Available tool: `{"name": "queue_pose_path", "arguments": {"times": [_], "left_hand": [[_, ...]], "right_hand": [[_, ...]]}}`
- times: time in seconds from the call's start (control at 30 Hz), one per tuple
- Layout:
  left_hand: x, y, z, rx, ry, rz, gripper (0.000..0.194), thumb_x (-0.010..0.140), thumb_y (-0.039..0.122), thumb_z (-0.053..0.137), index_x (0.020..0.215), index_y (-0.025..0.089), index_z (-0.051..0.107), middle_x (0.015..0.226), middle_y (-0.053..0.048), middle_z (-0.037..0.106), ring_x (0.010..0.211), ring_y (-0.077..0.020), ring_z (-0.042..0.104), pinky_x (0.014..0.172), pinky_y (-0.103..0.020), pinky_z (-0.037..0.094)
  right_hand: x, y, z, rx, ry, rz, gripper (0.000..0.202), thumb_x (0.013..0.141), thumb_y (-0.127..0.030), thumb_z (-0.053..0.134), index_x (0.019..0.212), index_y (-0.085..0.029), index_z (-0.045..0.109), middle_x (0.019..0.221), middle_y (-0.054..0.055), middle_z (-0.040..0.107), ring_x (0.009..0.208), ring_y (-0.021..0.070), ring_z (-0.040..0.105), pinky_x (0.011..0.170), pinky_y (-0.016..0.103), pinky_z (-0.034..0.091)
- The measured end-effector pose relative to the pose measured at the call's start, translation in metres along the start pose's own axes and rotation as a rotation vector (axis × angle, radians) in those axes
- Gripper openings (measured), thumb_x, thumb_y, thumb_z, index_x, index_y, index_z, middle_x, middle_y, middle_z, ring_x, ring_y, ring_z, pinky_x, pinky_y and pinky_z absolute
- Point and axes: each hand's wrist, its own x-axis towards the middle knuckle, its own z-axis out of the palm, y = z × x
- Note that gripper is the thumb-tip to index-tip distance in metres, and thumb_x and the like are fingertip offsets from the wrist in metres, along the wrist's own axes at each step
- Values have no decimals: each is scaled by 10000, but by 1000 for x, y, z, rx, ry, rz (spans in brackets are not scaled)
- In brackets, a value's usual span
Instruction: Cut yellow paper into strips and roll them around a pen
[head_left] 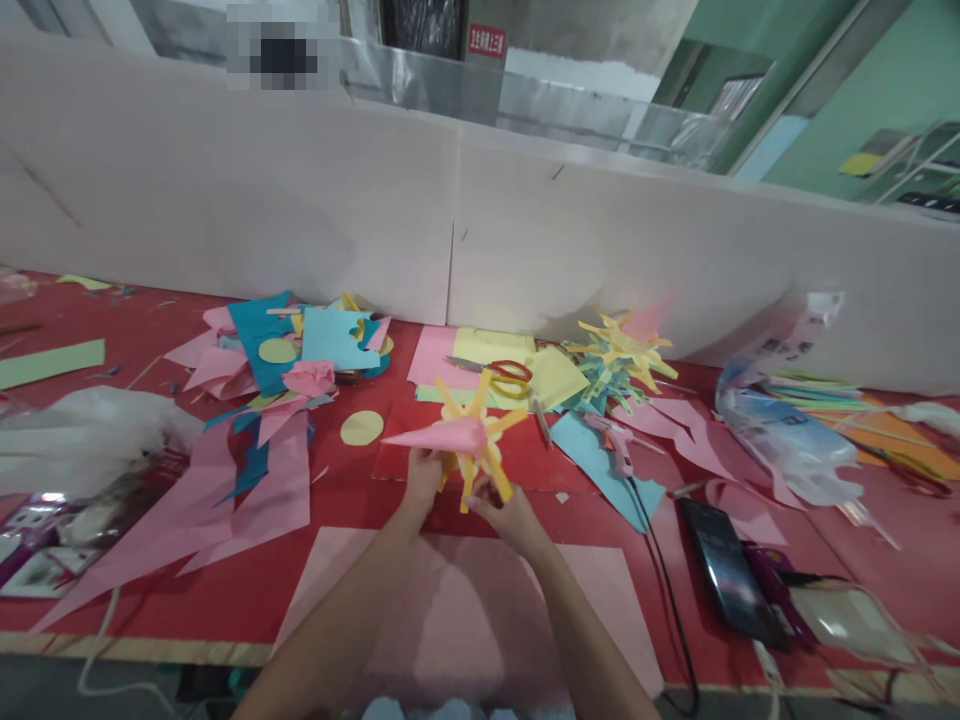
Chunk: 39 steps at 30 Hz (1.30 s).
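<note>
A yellow paper piece with radiating strips (pixel 474 470) and a pink paper cone (pixel 450 437) pointing left is held up over the red table. My left hand (pixel 424 476) is closed on it from below, under the cone, its fingers partly hidden. My right hand (pixel 501 512) pinches a lower right yellow strip. Beneath my forearms lies a large pink sheet (pixel 450 610). Just behind are red-handled scissors (pixel 510 378) on yellow and pink paper. A pink glue gun (pixel 619 445) rests on blue paper (pixel 592 465) to the right.
Pink and blue scraps (pixel 270 470) and a plastic bag (pixel 97 435) lie left. Another yellow star-like piece (pixel 634 350) stands behind right. A phone (pixel 727 570), a clear plastic bag (pixel 787 440) and the glue gun's black cord (pixel 660 550) are on the right. A white partition (pixel 562 240) rises behind.
</note>
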Motion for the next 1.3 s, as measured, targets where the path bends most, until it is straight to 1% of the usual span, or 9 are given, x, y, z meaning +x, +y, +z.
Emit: {"name": "queue_pose_path", "arguments": {"times": [0.17, 0.3, 0.43, 0.53, 0.7, 0.87, 1.1, 1.17, 1.3], "left_hand": [[6, -6, -2, 159, 98, 211, 211, 625, 285, 760, 596, 134, 615, 533, 32, 558, 497, -87, 482, 460, -186, 355], [6, -3, -2, 104, 115, 171, 331, 587, 329, 802, 533, 144, 532, 458, 64, 458, 422, -50, 394, 416, -178, 310], [2, 0, 1, 81, 104, 128, 360, 581, 342, 808, 540, 156, 503, 435, 80, 416, 388, -40, 364, 393, -176, 292], [0, 1, 3, 67, 86, 99, 345, 586, 341, 805, 564, 156, 514, 437, 78, 427, 389, -43, 381, 396, -176, 296], [0, 0, 2, 66, 44, 79, 311, 571, 315, 812, 603, 148, 552, 452, 72, 455, 397, -46, 392, 398, -174, 296], [3, -1, 2, 2, -29, 125, 301, 600, 292, 797, 818, 164, 634, 551, 57, 559, 441, -60, 467, 433, -172, 355], [8, -2, -2, -114, -40, 59, 265, 618, 244, 785, 825, 156, 644, 659, 20, 658, 540, -97, 587, 508, -194, 439], [7, -1, -1, -144, -55, 20, 256, 623, 244, 786, 816, 150, 646, 693, 6, 680, 570, -109, 610, 531, -206, 462], [6, 1, 2, -185, -58, -72, 212, 670, 244, 766, 801, 147, 631, 687, 4, 684, 611, -117, 640, 591, -215, 496]], "right_hand": [[4, 6, 3, -32, 132, 26, 364, 785, -544, 583, 682, -198, 541, 575, -43, 452, 544, 110, 389, 545, 238, 328], [8, 9, -1, -13, 228, 88, 449, 816, -612, 482, 633, -203, 522, 552, -29, 466, 528, 119, 411, 528, 242, 343], [13, 20, 0, 48, 226, 154, 474, 809, -638, 464, 772, -186, 605, 548, -28, 472, 506, 120, 402, 484, 237, 322], [17, 27, 4, 103, 234, 155, 500, 798, -653, 466, 817, -175, 615, 521, -42, 436, 483, 112, 369, 464, 234, 307], [20, 26, 5, 148, 294, 156, 506, 785, -664, 488, 595, -195, 491, 468, -60, 324, 458, 96, 296, 446, 240, 272], [18, 20, -6, 18, 356, 61, 468, 819, -607, 487, 642, -177, 538, 565, -18, 466, 550, 120, 396, 521, 242, 325], [14, 22, -22, -60, 408, 74, 438, 829, -562, 473, 690, -169, 606, 615, 23, 559, 594, 160, 476, 589, 269, 381], [13, 22, -22, -87, 376, 60, 431, 832, -545, 467, 685, -168, 616, 633, 28, 576, 610, 163, 487, 605, 274, 389], [10, 17, -7, -113, 179, 24, 374, 806, -496, 526, 677, -168, 653, 652, 31, 612, 635, 169, 516, 617, 273, 403]]}}
